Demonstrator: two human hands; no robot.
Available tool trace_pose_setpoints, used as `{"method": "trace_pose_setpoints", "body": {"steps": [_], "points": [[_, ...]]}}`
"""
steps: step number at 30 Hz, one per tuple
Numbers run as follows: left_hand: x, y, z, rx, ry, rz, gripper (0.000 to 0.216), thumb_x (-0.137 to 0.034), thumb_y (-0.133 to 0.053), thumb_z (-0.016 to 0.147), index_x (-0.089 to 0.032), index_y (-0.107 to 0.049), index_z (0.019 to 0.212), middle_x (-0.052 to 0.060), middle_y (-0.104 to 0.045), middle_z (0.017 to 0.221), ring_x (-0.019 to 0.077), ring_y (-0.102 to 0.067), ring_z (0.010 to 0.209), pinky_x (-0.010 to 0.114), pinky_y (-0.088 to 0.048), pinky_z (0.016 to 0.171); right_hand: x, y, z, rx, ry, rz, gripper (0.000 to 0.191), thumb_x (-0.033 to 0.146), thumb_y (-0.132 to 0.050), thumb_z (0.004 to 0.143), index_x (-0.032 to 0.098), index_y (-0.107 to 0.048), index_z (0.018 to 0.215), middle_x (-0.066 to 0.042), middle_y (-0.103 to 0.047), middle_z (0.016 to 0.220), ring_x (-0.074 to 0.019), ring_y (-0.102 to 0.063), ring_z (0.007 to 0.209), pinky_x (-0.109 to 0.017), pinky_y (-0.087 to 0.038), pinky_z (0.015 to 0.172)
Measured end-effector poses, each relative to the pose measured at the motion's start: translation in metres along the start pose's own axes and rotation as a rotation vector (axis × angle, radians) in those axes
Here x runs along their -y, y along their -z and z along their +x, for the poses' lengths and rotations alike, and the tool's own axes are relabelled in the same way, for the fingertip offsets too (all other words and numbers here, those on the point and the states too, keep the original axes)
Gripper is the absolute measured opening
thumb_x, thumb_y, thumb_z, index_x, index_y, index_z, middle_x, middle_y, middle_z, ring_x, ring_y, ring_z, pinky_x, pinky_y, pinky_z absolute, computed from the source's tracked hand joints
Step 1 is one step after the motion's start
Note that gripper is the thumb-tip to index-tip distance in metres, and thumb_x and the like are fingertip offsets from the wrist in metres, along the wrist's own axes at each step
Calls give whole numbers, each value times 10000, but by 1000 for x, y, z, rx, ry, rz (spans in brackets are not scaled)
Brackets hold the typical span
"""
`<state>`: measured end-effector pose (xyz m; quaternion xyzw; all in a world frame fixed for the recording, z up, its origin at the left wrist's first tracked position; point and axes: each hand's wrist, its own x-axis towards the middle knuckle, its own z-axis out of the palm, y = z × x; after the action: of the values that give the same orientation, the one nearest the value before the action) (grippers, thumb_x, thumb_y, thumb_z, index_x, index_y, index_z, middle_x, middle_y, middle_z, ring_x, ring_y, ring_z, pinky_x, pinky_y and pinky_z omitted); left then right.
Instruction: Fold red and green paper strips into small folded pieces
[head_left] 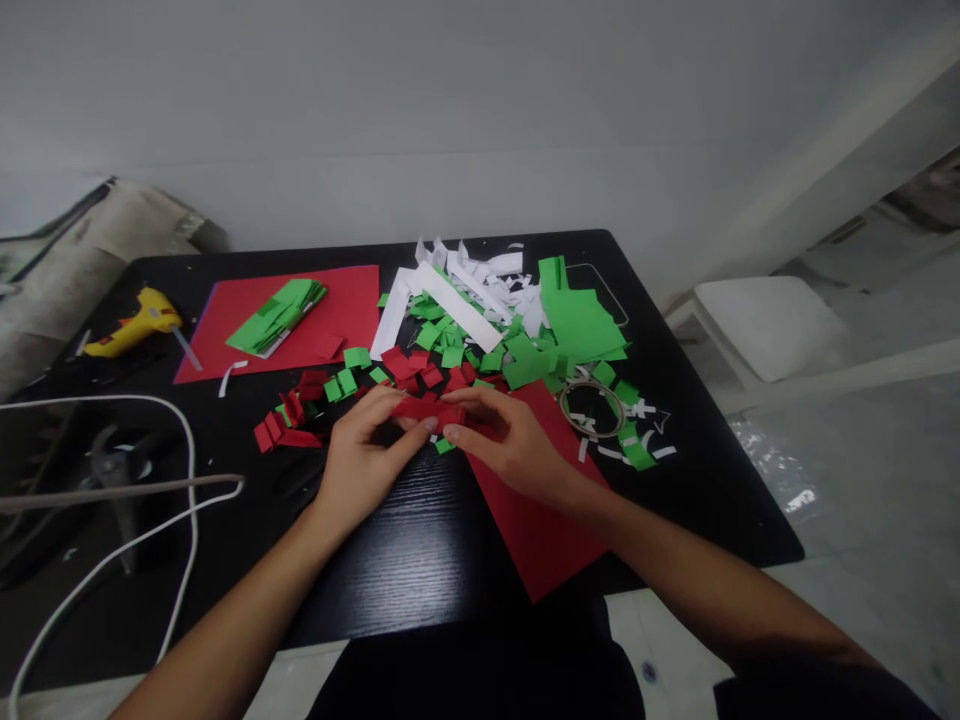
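Between my two hands is a piece of folded red paper (429,408), pinched by the fingers of both. My left hand (369,440) grips its left side, thumb in front. My right hand (510,440) holds the other end, above a red sheet (540,540) lying on the table. Just beyond my fingers lie small red paper pieces (409,368) and many cut green pieces (442,335). To the left of my left hand sits a cluster of folded red pieces (274,428) with some green among them.
White paper strips (461,305) and green sheets (581,325) are heaped at the back. A round ring (592,410) lies at right. On the left are a yellow glue gun (142,322), a red sheet (349,300) with green strips (277,315), pliers (112,480) and a white cable (193,500).
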<state>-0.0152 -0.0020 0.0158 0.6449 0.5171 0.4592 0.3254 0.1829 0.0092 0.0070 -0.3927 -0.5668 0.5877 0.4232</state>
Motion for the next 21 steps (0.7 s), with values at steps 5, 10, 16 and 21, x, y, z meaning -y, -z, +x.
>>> {"method": "trace_pose_setpoints", "body": {"steps": [5,10,16,21], "points": [[5,-3,-3,34,13,-51,128,-303,-788,874,-208,-738,945,9,-687,877,151,-649,747,279,-536,722,-6,-1,1,-33,19,3,272,294,-772,857,267,-736,1125,-28,-778,1026,-199,-738,969,-379,-601,913],[4,-4,-7,67,96,-93,208,-333,-737,910,-198,-693,1062,19,-732,879,161,-688,760,284,-564,747,-11,0,2,-61,-4,62,270,318,-810,832,257,-736,1085,-35,-774,1073,-203,-741,982,-387,-611,923],[-2,-2,-5,76,69,-118,179,-296,-699,938,-194,-703,1086,26,-744,904,143,-700,783,258,-577,760,-6,1,2,-74,-24,46,281,331,-840,824,255,-732,1073,-35,-768,1053,-202,-732,1018,-374,-606,941],[0,-3,-6,103,70,-155,243,-271,-761,888,-195,-694,1109,14,-733,864,148,-703,766,271,-593,761,-6,1,2,-81,-58,89,299,359,-859,811,238,-743,1058,-37,-770,1037,-196,-745,970,-359,-613,902]]}}
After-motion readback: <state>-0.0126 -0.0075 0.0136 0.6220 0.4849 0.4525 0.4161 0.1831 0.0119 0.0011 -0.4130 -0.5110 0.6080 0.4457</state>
